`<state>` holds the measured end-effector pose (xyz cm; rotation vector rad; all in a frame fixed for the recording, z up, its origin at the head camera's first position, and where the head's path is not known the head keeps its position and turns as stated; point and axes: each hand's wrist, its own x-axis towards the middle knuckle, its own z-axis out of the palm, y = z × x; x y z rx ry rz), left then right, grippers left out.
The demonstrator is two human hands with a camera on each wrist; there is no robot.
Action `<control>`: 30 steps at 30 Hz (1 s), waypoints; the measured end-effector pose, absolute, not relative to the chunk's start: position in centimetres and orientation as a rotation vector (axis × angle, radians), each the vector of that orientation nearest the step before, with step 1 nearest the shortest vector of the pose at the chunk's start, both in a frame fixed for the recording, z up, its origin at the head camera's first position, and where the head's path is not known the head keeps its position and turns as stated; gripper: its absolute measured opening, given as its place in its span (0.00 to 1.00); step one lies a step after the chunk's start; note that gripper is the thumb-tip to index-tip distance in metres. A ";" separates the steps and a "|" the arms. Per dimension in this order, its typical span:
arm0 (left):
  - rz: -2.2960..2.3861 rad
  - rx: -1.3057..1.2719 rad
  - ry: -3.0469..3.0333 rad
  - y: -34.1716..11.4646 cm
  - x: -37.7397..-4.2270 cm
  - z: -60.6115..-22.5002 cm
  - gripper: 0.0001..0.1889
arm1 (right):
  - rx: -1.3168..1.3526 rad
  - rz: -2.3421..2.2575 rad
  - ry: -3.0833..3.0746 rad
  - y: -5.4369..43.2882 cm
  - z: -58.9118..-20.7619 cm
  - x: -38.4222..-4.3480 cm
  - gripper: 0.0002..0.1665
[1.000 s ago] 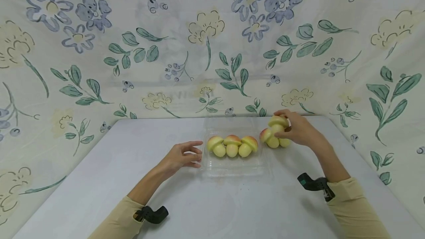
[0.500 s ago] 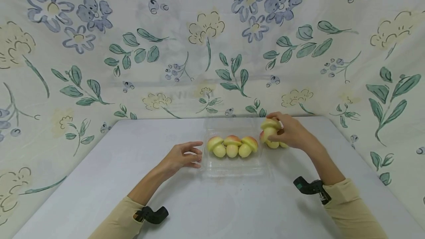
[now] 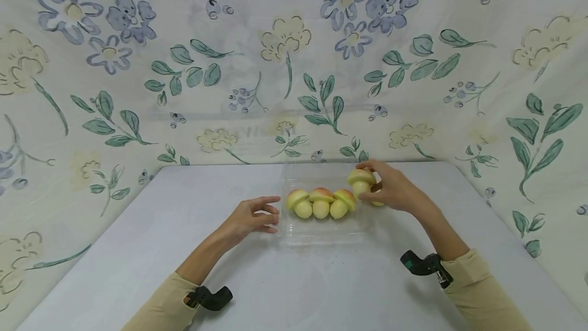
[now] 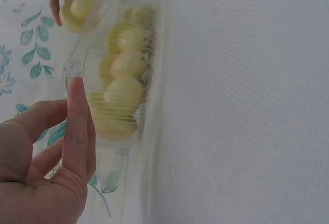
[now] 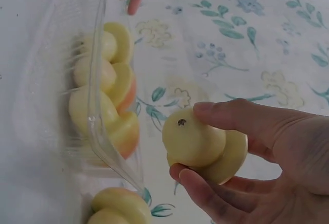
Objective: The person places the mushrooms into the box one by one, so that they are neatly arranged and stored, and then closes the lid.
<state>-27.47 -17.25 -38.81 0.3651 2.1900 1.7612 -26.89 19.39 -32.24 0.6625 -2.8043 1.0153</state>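
A clear plastic box (image 3: 321, 231) on the white table holds a row of three yellow mushroom-shaped pieces (image 3: 321, 209) with reddish blush on their caps. My left hand (image 3: 250, 218) is at the box's left side, a fingertip at its rim in the left wrist view, thumb and fingers apart. My right hand (image 3: 392, 187) pinches another mushroom-shaped piece (image 5: 195, 139) between thumb and fingers, raised at the box's right wall. A small dark mark shows on its rounded end. Behind that hand, a further mushroom-shaped piece (image 5: 121, 208) lies outside the box, mostly hidden in the head view.
The white table (image 3: 303, 290) runs back to a hanging cloth (image 3: 229, 91) printed with flowers and leaves. The box's clear lid (image 3: 319, 169) stands up behind its tray. Black wrist cameras (image 3: 213, 298) sit on both sleeves.
My right hand has moved left and slightly nearer with the mushroom-shaped piece, from above the loose ones to the box's right edge. The left hand has stayed in place.
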 end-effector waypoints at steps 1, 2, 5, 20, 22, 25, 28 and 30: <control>1.764 0.364 2.186 -17.2 -27.5 -38.8 0.33 | 0.688 1.018 -2.791 19.3 -32.4 -26.8 0.37; 1.767 0.364 2.182 -17.2 -27.5 -38.8 0.33 | 0.706 1.022 -2.781 19.2 -32.5 -26.8 0.37; 1.763 0.374 2.176 -17.1 -27.5 -38.9 0.33 | 0.742 1.037 -2.769 18.8 -32.8 -26.7 0.37; 1.739 0.375 2.209 -17.4 -27.6 -38.9 0.33 | 0.824 1.156 -2.800 14.2 -32.8 -26.8 0.39; 1.741 0.378 2.211 -17.4 -27.6 -38.8 0.33 | 0.865 1.163 -2.784 13.4 -32.9 -26.9 0.39; 1.749 0.385 2.206 -17.4 -27.6 -38.8 0.33 | 0.918 1.150 -2.766 12.3 -33.2 -27.0 0.39; 1.750 0.394 2.192 -17.4 -27.5 -38.7 0.33 | 0.962 1.109 -2.764 11.4 -33.5 -26.9 0.38; 1.746 0.402 2.189 -17.3 -27.5 -38.7 0.33 | 0.994 1.066 -2.755 10.9 -33.8 -26.9 0.37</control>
